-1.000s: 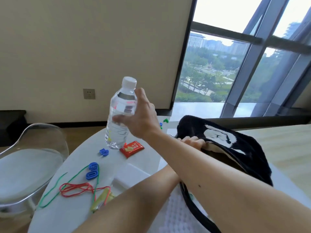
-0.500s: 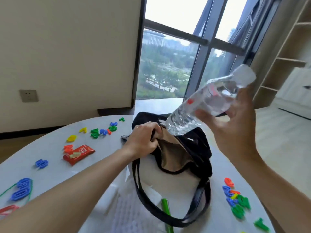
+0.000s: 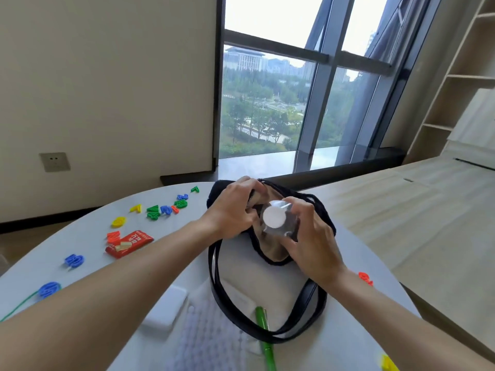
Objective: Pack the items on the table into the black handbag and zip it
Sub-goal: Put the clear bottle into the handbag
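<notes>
The black handbag (image 3: 325, 226) sits on the white table (image 3: 88, 245) with its mouth open and tan lining showing. My left hand (image 3: 231, 210) grips the bag's near-left rim by the zip and holds it apart. My right hand (image 3: 310, 236) is wrapped around the clear water bottle (image 3: 276, 217), which stands cap-up inside the opening; only its white cap and shoulder show. The bag's black strap (image 3: 222, 295) loops toward me across the table.
A red snack packet (image 3: 130, 243) and coloured plastic numbers (image 3: 166, 208) lie at left. A white box (image 3: 167, 307), a bubbled white sheet (image 3: 211, 341) and a green pen (image 3: 263, 336) lie near me. More numbers (image 3: 365, 278) sit at right.
My right hand carried the bottle from the table's left side over to the bag, tipped it, and lowered it base-first into the opening. My left hand kept holding the rim.
</notes>
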Action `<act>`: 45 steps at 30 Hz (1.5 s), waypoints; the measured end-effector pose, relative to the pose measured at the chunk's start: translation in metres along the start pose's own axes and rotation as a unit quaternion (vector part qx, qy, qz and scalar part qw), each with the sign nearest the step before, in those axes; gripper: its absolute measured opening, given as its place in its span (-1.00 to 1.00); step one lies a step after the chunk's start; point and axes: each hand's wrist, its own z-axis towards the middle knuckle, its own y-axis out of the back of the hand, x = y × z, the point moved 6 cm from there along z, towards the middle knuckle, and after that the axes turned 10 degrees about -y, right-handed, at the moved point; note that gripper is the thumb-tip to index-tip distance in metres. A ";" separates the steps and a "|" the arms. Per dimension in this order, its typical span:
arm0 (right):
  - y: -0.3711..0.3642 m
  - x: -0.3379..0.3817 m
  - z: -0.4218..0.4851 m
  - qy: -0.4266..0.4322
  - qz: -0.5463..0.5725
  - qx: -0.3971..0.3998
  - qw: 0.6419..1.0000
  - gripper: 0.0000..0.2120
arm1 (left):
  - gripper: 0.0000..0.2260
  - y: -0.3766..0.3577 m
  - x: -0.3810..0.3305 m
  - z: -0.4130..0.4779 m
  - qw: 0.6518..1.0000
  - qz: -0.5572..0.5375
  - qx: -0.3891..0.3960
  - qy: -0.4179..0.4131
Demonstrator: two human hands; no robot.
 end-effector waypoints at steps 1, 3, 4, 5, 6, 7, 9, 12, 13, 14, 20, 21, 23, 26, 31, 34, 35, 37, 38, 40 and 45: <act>-0.004 -0.001 0.004 0.021 -0.051 -0.001 0.998 -0.49 | -0.64 0.000 -0.001 0.000 1.000 0.001 0.001 -0.006; -0.010 -0.003 0.013 0.067 -0.158 -0.020 0.985 -0.59 | -0.60 0.003 -0.002 0.000 1.000 0.008 0.002 -0.012; -0.012 -0.004 0.017 0.080 -0.205 -0.030 0.975 -0.66 | -0.58 0.004 -0.002 0.000 1.000 0.015 0.002 -0.014; -0.016 -0.005 0.021 0.087 -0.248 -0.039 0.964 -0.74 | -0.59 0.006 -0.003 0.001 1.000 0.022 -0.002 -0.019; -0.020 -0.008 0.023 0.095 -0.291 -0.047 0.951 -0.82 | -0.60 0.007 -0.004 0.001 0.999 0.026 -0.006 -0.023; -0.025 -0.011 0.025 0.108 -0.331 -0.052 0.936 -0.89 | -0.60 0.009 -0.005 0.001 0.999 0.028 -0.010 -0.030; -0.040 -0.019 0.030 0.130 -0.397 -0.040 0.908 -0.91 | -0.60 0.010 -0.009 0.002 0.998 0.025 -0.012 -0.047; -0.060 -0.030 0.040 0.115 -0.455 0.004 0.883 -0.74 | -0.57 0.009 -0.016 0.002 0.997 0.023 -0.002 -0.076; -0.066 -0.033 0.043 0.105 -0.465 0.014 0.879 -0.65 | -0.55 0.009 -0.018 0.002 0.996 0.021 0.002 -0.086; -0.071 -0.034 0.045 0.096 -0.472 0.025 0.876 -0.58 | -0.52 0.008 -0.019 0.002 0.995 0.018 0.004 -0.096; -0.096 -0.055 0.044 0.034 -0.538 0.146 0.830 -0.33 | -0.52 0.003 -0.005 -0.008 0.991 0.080 0.034 -0.104; -0.094 -0.057 0.045 0.035 -0.554 0.155 0.817 -0.32 | -0.53 0.003 -0.001 -0.009 0.990 0.095 0.035 -0.097; -0.089 -0.060 0.044 0.038 -0.564 0.168 0.807 -0.32 | -0.56 0.001 0.006 -0.011 0.987 0.127 0.041 -0.085; -0.083 -0.058 0.037 0.062 -0.540 0.196 0.816 -0.39 | -0.58 -0.007 0.012 -0.017 0.980 0.177 0.066 -0.055; -0.060 -0.035 0.005 0.087 -0.444 0.223 0.864 -0.56 | -0.64 -0.016 0.020 -0.038 0.971 0.205 0.122 0.024; -0.051 -0.008 -0.020 0.082 -0.393 0.245 0.882 -0.77 | -0.63 -0.010 0.022 -0.056 0.973 0.157 0.152 0.079; -0.044 0.002 -0.023 0.084 -0.367 0.229 0.898 -0.83 | -0.63 -0.007 0.021 -0.058 0.974 0.135 0.161 0.090; -0.031 0.023 -0.026 0.076 -0.299 0.197 0.931 -0.88 | -0.67 0.003 0.017 -0.064 0.976 0.097 0.165 0.102; -0.027 0.035 -0.028 0.064 -0.259 0.202 0.942 -0.86 | -0.71 0.012 0.014 -0.067 0.980 0.078 0.153 0.103; -0.024 0.056 -0.031 0.020 -0.182 0.239 0.954 -0.81 | -0.75 0.030 0.012 -0.076 0.985 0.041 0.123 0.115; -0.046 0.081 -0.047 -0.060 -0.141 0.336 0.929 -0.76 | -0.64 0.058 0.029 -0.132 0.924 0.103 0.294 0.220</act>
